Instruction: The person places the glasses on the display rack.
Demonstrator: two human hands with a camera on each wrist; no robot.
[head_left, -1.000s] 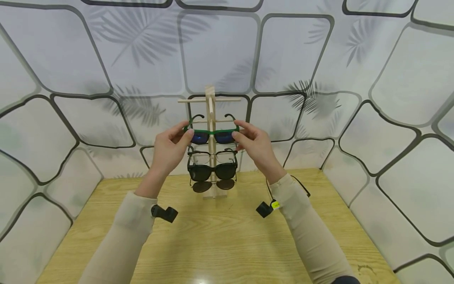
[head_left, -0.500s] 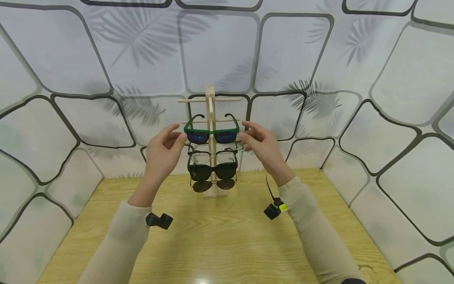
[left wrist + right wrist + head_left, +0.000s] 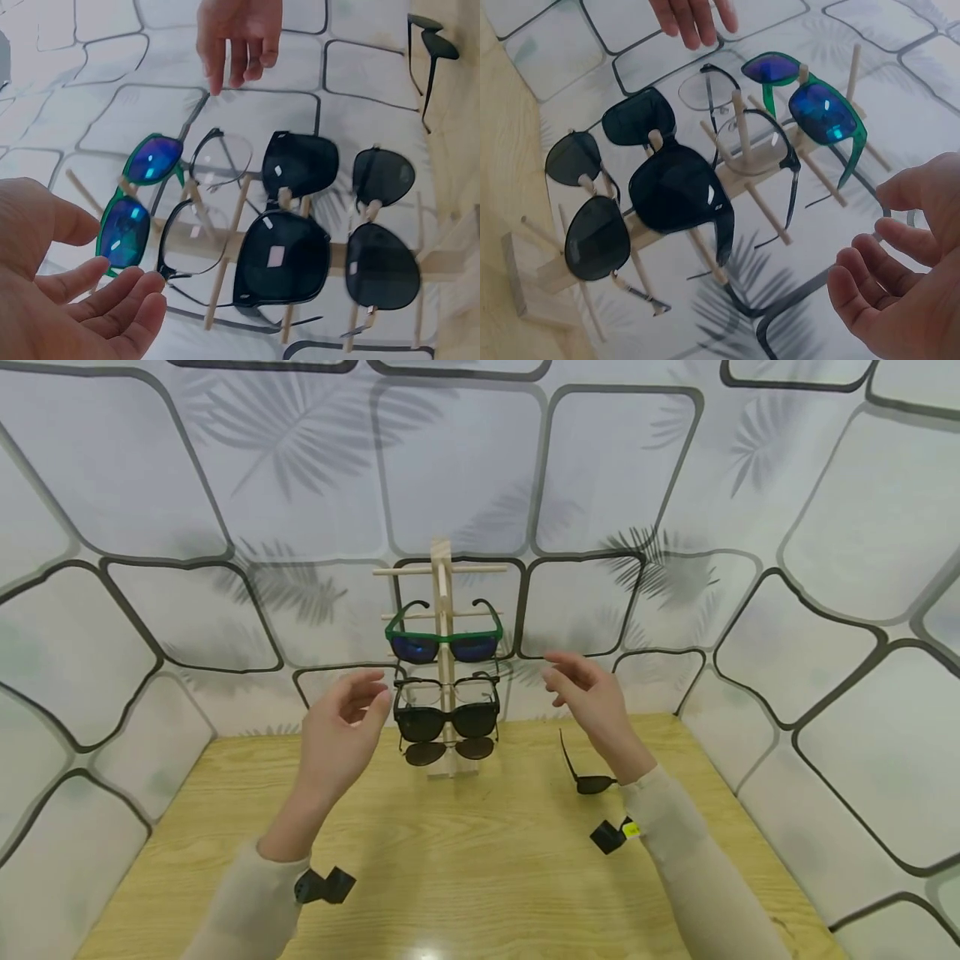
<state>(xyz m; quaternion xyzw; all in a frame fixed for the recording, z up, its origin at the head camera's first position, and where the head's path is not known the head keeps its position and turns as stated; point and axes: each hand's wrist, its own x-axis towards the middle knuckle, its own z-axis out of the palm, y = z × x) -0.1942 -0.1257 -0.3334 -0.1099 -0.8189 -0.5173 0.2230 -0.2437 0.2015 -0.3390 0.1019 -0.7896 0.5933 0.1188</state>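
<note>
A wooden glasses stand (image 3: 441, 578) holds several pairs, one above another. Highest sit green-framed sunglasses (image 3: 474, 649) with blue mirrored lenses. Under them come clear-lens glasses (image 3: 420, 682), thick black sunglasses (image 3: 422, 725), and thin-framed dark sunglasses (image 3: 425, 753) lowest. My left hand (image 3: 337, 735) hovers left of the stand, fingers loosely bent and holding nothing. On the other side, my right hand (image 3: 596, 706) is in the air, apart from the stand, also without anything in its fingers. In the left wrist view, the left fingertips overlap the green sunglasses' edge; contact is not visible in the head view.
Another pair of dark sunglasses (image 3: 595, 785) lies on the wooden table (image 3: 450, 860), partly hidden behind the right forearm. A patterned backdrop (image 3: 465, 468) rises behind the stand and along both sides. Rods (image 3: 480, 569) stick out sideways from the stand's top.
Both hands have let go of the green sunglasses and drawn apart, outward and down toward me. The green sunglasses stay on the stand. The pair on the table shows more now.
</note>
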